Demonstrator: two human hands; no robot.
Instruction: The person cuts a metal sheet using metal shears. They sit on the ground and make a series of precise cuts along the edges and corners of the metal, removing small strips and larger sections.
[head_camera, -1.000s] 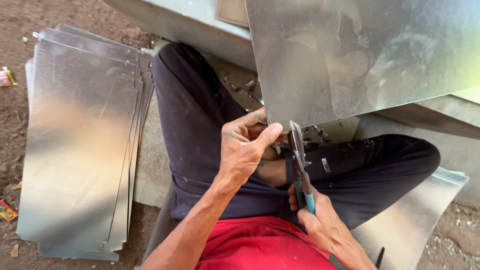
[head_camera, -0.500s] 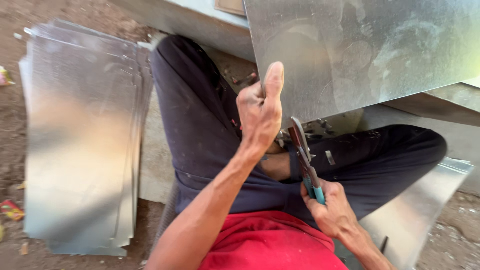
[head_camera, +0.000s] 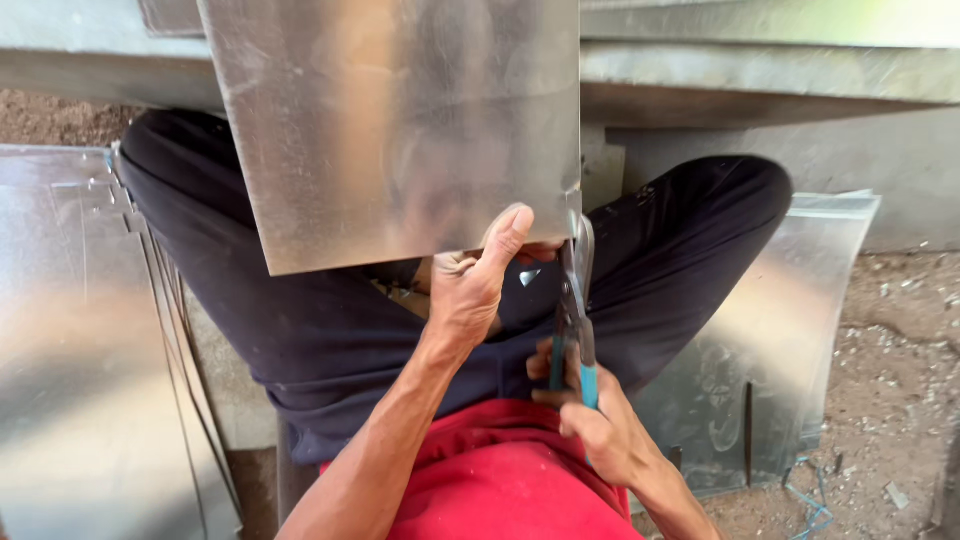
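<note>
The metal sheet (head_camera: 400, 120) is held above the person's crossed legs (head_camera: 330, 330), tilted toward the camera, its lower edge just over the lap. The left hand (head_camera: 475, 280) is clamped on that lower edge near the sheet's right corner, thumb pressed up against the face. The right hand (head_camera: 590, 420) is closed around the blue handles of the tin snips (head_camera: 576, 300), just below the sheet's right corner; the blades meet the sheet at that corner, biting its edge. A stack of cut sheets (head_camera: 80, 350) lies on the ground to the left of the held sheet, beyond the knee. Another curved sheet (head_camera: 790, 330) leans to the right of it, beside the other knee, with dirt ground (head_camera: 890, 400) and scraps further right.
</note>
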